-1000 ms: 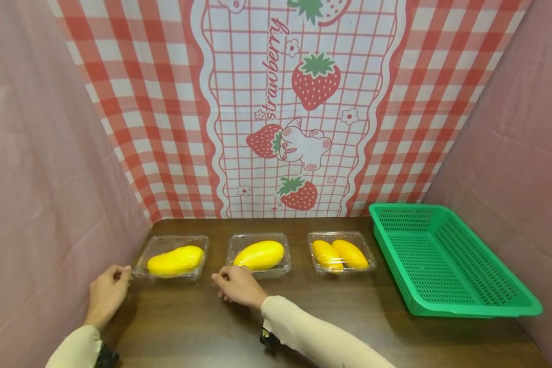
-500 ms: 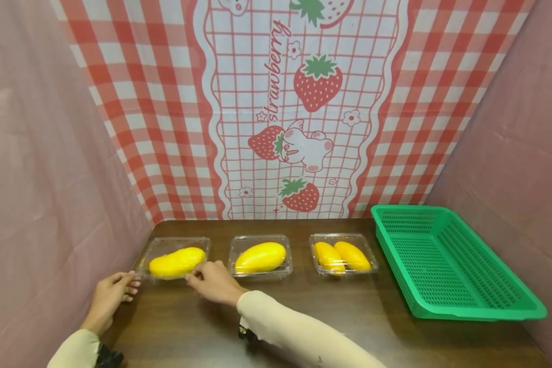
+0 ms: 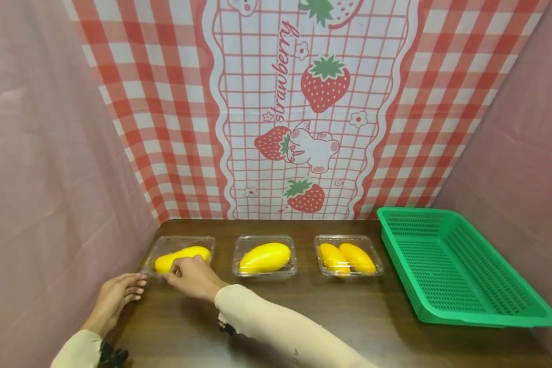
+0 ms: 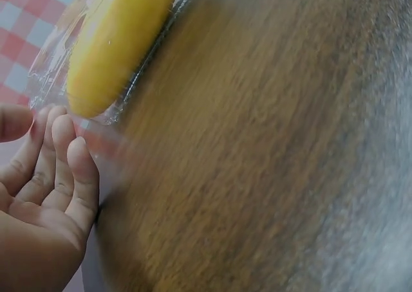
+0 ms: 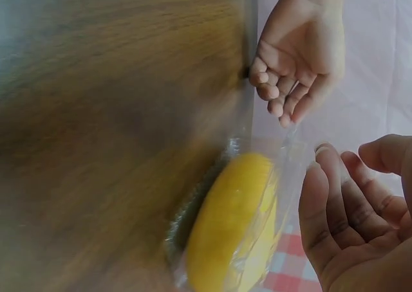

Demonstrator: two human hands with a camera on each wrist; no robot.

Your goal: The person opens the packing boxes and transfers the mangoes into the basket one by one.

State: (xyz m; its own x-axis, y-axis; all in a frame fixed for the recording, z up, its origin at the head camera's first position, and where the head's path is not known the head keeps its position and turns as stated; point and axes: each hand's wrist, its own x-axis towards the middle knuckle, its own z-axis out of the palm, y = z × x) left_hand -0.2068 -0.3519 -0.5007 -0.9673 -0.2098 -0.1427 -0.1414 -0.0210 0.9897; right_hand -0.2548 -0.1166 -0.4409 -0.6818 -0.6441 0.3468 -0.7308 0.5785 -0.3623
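In the head view the leftmost clear plastic box point(image 3: 153, 250) stands at the table's left, with yellow mangoes point(image 3: 194, 251) inside. My left hand point(image 3: 113, 300) is beside its front left corner, fingers loosely bent and fingertips right at the edge. The left wrist view shows those fingertips point(image 4: 77, 147) close to the box, with nothing between thumb and fingers. My right hand point(image 3: 195, 277) is over the front of the same box and hides part of it. In the right wrist view its fingers point(image 5: 341, 202) curve loosely, apart from the thumb, with nothing between them.
Two more clear boxes sit in the row: a middle box point(image 3: 234, 250) with a yellow mango point(image 3: 265, 257), and a right box point(image 3: 378, 255) with two mangoes. A green plastic basket point(image 3: 501, 323) stands at the right. Cloth walls enclose the brown table point(image 3: 276, 306).
My right hand has moved left, from in front of the middle box to over the leftmost box. The fingers of my left hand have straightened somewhat at that box's corner.
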